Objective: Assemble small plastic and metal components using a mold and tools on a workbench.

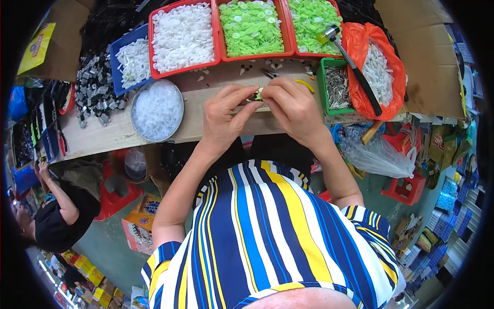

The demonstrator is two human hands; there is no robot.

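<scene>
Close together above the workbench's near edge, my left hand (225,112) and my right hand (294,106) pinch a small light-green plastic part (259,96) between their fingertips. Most of that part is covered by the fingers, so its shape cannot be made out. Just beyond my fingers lie small pliers (269,73) with dark jaws, a yellow handle (304,85) and a few loose white and dark bits. Red trays hold white pieces (183,38) and green round pieces (252,27) along the far side.
To the left stand a round metal bowl (180,110) of clear pieces, a blue tray (117,88) and a pile of dark clips (98,85). At right, a hammer (360,77) rests over a red bag (396,98) beside a green bin (351,109). Another person (67,211) works at left.
</scene>
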